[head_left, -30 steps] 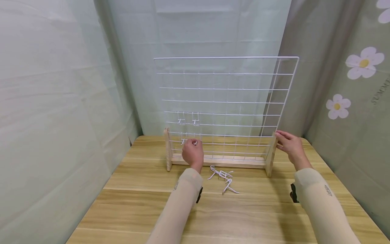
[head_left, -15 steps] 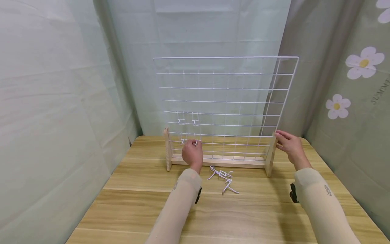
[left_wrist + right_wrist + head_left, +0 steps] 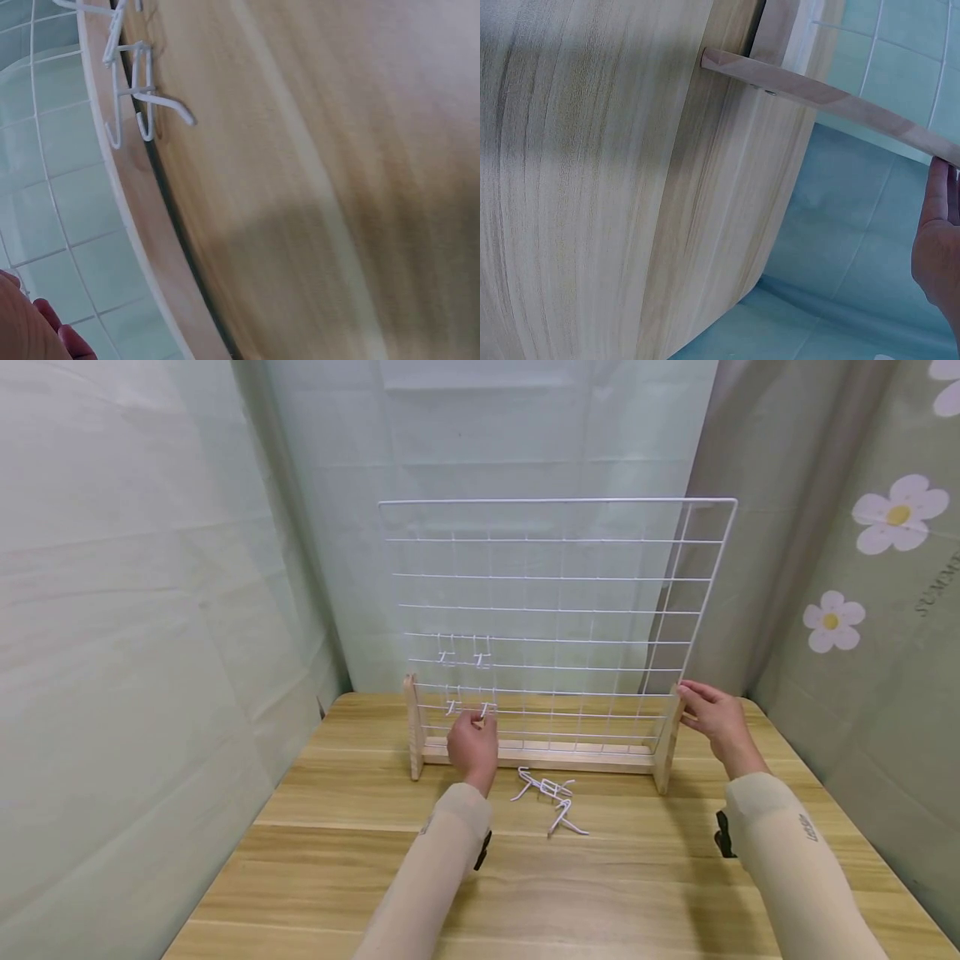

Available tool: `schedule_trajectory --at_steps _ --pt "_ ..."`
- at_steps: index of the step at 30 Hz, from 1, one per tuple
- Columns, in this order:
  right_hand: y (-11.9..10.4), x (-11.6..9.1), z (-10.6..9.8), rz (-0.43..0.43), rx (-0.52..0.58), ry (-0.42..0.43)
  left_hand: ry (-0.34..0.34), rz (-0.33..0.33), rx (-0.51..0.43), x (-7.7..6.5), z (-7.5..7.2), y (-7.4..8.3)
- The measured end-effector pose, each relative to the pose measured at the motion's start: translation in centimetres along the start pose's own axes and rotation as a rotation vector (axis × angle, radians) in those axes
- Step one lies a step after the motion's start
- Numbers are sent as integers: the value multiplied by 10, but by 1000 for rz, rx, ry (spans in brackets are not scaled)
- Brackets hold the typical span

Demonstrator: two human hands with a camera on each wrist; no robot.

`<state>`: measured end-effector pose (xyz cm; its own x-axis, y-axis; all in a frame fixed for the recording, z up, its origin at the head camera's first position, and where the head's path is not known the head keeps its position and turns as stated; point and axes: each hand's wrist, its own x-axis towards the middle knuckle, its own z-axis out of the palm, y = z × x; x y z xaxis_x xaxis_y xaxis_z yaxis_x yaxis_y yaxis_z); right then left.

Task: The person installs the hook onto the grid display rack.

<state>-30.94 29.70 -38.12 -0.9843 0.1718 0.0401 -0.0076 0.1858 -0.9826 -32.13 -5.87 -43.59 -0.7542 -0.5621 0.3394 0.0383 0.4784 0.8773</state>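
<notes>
A white wire grid panel (image 3: 555, 610) stands upright in a wooden base (image 3: 555, 760). My left hand (image 3: 472, 750) is at its lower left, fingertips pinching the prong of a white wire hook (image 3: 487, 707) that hangs on the grid. Another hook (image 3: 452, 706) hangs just left of it, with two hooks (image 3: 482, 658) a few rows above. My right hand (image 3: 714, 718) grips the top of the right wooden upright (image 3: 666, 743) between thumb and fingers. In the left wrist view, part of my left hand shows at the lower left corner, its fingertips partly cut off.
Several loose white hooks (image 3: 551, 793) lie tangled on the wooden table (image 3: 600, 885), in front of the base. Pale curtains (image 3: 150, 610) surround the table at the left, back and right.
My left hand has lowered slightly, so more of the hook on the grid shows above its fingertips. My right hand stays on the upright.
</notes>
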Motion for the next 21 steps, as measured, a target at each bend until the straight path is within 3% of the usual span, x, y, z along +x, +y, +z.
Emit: schedule_trajectory --at_steps 13,21 --pt "1 0 -1 5 10 2 -131 -34 8 -4 -16 -23" --pt "0 -1 0 4 31 3 -118 -42 47 5 -32 -38"
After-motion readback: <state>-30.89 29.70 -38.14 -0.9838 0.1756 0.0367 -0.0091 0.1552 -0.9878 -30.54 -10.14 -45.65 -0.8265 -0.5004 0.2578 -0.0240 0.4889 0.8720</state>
